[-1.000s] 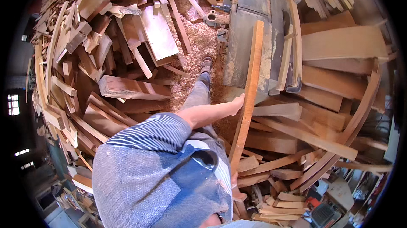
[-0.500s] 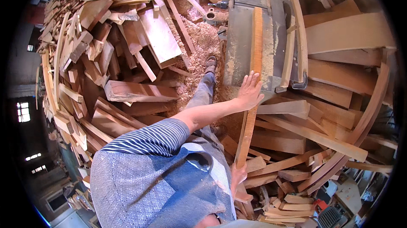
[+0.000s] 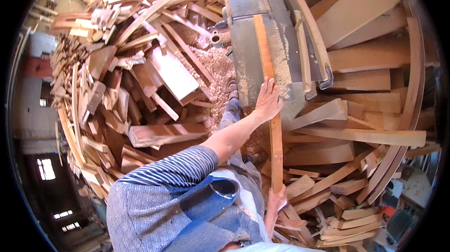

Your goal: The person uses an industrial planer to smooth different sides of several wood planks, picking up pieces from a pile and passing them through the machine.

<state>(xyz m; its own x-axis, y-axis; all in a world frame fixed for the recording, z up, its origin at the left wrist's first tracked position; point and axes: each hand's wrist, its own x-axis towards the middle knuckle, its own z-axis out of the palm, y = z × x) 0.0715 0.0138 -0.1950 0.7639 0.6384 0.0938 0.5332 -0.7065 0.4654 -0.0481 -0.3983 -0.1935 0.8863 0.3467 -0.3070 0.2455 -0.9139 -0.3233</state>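
A long, narrow wooden strip (image 3: pixel 276 151) lies on the flat metal bed (image 3: pixel 246 55) of a woodworking machine, its near part reaching past the bed's edge toward me. My left hand (image 3: pixel 269 101) rests flat on the strip's upper side close to that edge, fingers stretched out and pointing away from me. At the near end of the strip, my right hand (image 3: pixel 276 199) is closed around it, low by my right side. Part of that hand is hidden behind the wood.
Beside the strip, a curved wooden guard (image 3: pixel 310 29) runs along the bed. Large boards (image 3: pixel 370 57) are stacked on the right. Offcuts (image 3: pixel 164 135) heap up on the left, with shavings (image 3: pixel 215 69) on the floor. Short pieces (image 3: pixel 351 224) lie at the lower right.
The view has turned, so the machine sits further left in the picture. The strip's near end and my right hand appear further right. Both hands keep their hold or contact on the strip.
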